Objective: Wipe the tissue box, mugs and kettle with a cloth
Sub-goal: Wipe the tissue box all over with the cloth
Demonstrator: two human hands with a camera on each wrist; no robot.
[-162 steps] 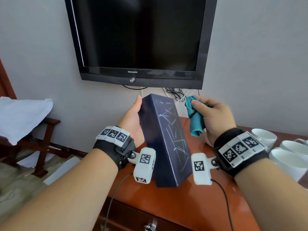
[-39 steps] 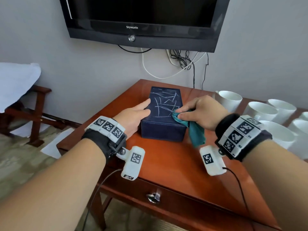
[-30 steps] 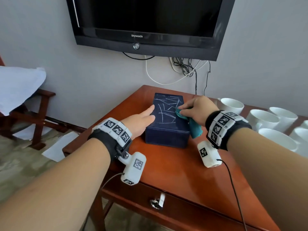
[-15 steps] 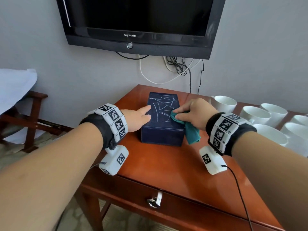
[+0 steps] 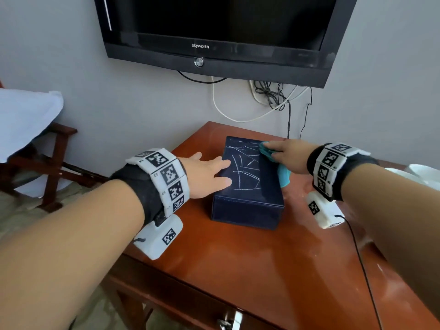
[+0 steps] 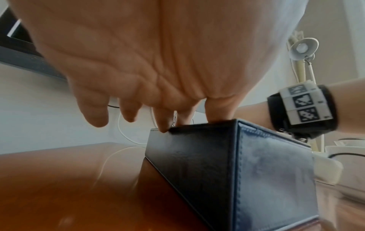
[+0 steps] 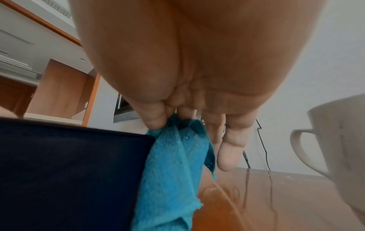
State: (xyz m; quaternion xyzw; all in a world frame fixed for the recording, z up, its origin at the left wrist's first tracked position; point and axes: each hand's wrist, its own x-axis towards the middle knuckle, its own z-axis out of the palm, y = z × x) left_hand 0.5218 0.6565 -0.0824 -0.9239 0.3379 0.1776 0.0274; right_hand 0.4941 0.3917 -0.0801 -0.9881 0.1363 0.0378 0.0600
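Two hands | left hand [image 5: 204, 173] flat on tissue box [image 5: 247, 186] | right hand [image 5: 285, 156] pinching cloth [image 5: 283, 173] | TV [image 5: 221, 32] "Skyworth"

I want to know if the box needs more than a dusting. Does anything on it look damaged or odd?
Yes. The top of the tissue box is crossed by thin pale lines that look like scratches or scuffs. The right hand holds the cloth at its far right corner; whether they wipe off cannot be told.
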